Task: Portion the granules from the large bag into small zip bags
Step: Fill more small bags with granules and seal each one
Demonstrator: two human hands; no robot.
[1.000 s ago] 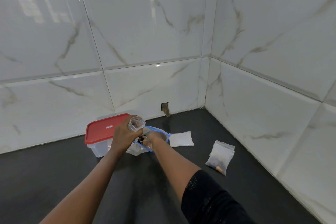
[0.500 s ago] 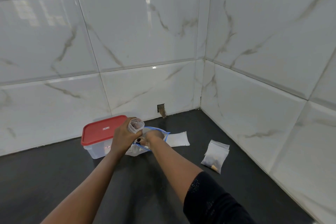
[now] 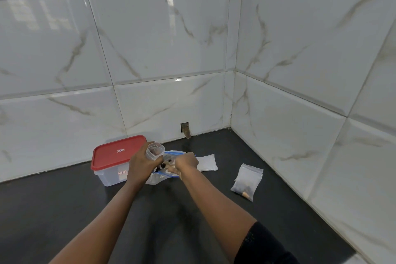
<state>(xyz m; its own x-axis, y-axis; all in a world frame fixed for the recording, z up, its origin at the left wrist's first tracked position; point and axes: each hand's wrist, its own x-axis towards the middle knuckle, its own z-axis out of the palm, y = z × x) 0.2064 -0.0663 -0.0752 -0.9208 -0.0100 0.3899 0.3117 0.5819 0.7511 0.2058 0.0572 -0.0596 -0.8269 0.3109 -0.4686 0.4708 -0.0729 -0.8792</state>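
Observation:
My left hand (image 3: 143, 164) grips a small clear zip bag (image 3: 154, 150) held upright with its mouth open; some brown granules show inside. Just right of it lies the large clear bag with a blue zip rim (image 3: 171, 153) on the dark counter. My right hand (image 3: 186, 163) reaches into its mouth with fingers curled; what they hold is hidden. Dark granules (image 3: 165, 164) show inside the large bag between my hands. A filled small zip bag (image 3: 247, 179) lies to the right.
A clear box with a red lid (image 3: 116, 153) stands behind my left hand against the tiled wall. A flat stack of empty small bags (image 3: 206, 163) lies right of the large bag. The counter (image 3: 64, 210) ends at tiled walls behind and on the right.
Both hands stay at the large bag. The view has shifted slightly; the right hand has dipped a little deeper into the bag's mouth.

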